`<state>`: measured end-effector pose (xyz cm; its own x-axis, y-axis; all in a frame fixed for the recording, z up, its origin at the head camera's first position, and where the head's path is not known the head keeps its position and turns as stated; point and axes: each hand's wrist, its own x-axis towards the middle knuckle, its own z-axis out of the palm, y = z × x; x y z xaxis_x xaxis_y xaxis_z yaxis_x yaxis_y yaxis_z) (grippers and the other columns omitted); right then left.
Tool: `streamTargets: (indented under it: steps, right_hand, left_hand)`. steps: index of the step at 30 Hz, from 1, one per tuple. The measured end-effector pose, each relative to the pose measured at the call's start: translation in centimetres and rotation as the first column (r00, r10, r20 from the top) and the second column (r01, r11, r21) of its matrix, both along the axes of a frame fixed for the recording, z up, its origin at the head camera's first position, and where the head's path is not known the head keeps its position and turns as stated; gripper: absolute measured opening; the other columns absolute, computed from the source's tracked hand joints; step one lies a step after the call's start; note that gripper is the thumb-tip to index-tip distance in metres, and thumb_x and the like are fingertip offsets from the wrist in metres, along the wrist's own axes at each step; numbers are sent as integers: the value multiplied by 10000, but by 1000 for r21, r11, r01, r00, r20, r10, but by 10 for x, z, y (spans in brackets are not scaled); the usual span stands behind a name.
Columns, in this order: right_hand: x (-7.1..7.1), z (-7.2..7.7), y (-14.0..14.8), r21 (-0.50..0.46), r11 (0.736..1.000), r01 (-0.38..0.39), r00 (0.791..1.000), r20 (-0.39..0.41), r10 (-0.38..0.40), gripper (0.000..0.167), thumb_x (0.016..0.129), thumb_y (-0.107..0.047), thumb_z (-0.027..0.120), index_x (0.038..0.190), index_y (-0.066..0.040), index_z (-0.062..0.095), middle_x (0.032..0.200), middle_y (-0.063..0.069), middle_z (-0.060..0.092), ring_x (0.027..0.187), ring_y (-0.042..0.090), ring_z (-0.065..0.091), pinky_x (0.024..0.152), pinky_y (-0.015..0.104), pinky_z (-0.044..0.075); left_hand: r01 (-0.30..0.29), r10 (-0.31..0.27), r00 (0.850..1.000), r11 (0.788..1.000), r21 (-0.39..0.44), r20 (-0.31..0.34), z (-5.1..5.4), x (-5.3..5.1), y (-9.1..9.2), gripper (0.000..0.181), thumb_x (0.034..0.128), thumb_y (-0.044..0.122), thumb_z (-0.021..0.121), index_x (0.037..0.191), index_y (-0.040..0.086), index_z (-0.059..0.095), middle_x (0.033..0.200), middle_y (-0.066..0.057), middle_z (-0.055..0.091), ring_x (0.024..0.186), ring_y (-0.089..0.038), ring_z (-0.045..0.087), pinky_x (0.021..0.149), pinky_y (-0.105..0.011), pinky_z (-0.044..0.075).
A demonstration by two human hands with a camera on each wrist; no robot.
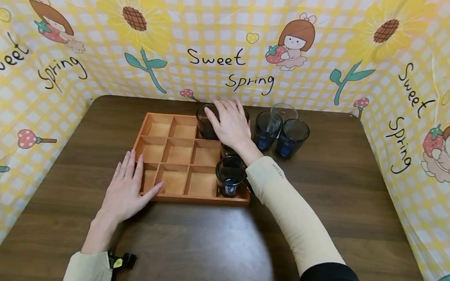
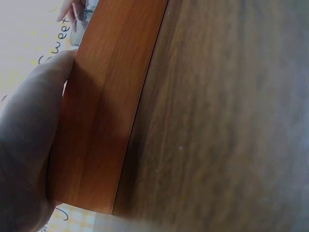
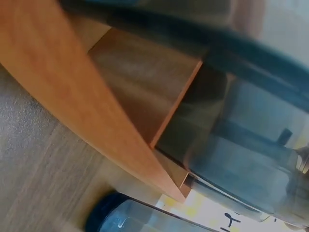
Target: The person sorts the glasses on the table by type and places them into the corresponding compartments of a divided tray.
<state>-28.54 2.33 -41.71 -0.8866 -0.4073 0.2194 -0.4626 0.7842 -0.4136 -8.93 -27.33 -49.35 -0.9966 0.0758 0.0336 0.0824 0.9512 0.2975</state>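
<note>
A brown wooden tray point(image 1: 200, 198) with square compartments lies on the table. My left hand point(image 1: 123, 194) rests along its left front corner, fingers straight and thumb over the front edge. My right hand point(image 1: 230, 123) is at the back right of the tray, fingers spread above the dark glasses there. Its thumb lies over the rim of one dark glass point(image 1: 205, 123) in the back row; another glass beside it is mostly covered by the hand. In the right column a dark glass point(image 1: 231, 176) stands in the front compartment, and one behind it is partly hidden.
To the right of the tray stand two dark blue glasses point(image 1: 267, 133) and a clear glass point(image 1: 284, 112) behind them. A patterned cloth point(image 1: 225, 34) walls the table's back and sides. The wooden tabletop point(image 1: 208, 254) extends in front of the tray.
</note>
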Motion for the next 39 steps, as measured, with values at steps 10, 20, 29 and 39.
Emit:
streamTargets:
  steps: [10,20,29,39]
  right_hand:
    - [0,15,16,-343,939,-27,998,47,46,531,1188,-395,463,1627,-106,535,1686,121,543,1631,315,421,1427,490,134]
    - [20,38,60,-313,947,-70,997,-42,60,609,1170,-386,513,1709,-124,405,1790,120,378,1701,307,279,1425,501,143]
    - [46,28,98,-260,963,-76,993,-103,50,660,1152,-342,560,1725,-89,353,1811,146,323,1729,335,197,1433,515,67]
    - [63,19,131,-241,970,-46,987,-163,6,697,1125,-289,621,1725,-69,342,1797,168,347,1720,384,206,1413,603,102]
  left_hand:
    - [-5,6,1000,1000,15,-11,-2,3,2,1117,1053,702,554,1748,-27,72,1840,-278,-34,1735,-453,-4,1416,-586,25]
    - [-10,10,1000,1000,12,-17,-1,1,0,1114,1050,710,549,1751,-20,84,1839,-284,-17,1734,-456,6,1418,-579,22]
    - [-9,9,1000,1000,11,-13,-2,1,0,1116,1051,714,543,1752,-17,76,1838,-284,-31,1731,-466,9,1417,-584,22]
    - [-10,11,1000,1000,12,-9,-1,1,0,1120,1050,718,544,1749,-28,87,1838,-288,-25,1731,-468,11,1413,-597,42]
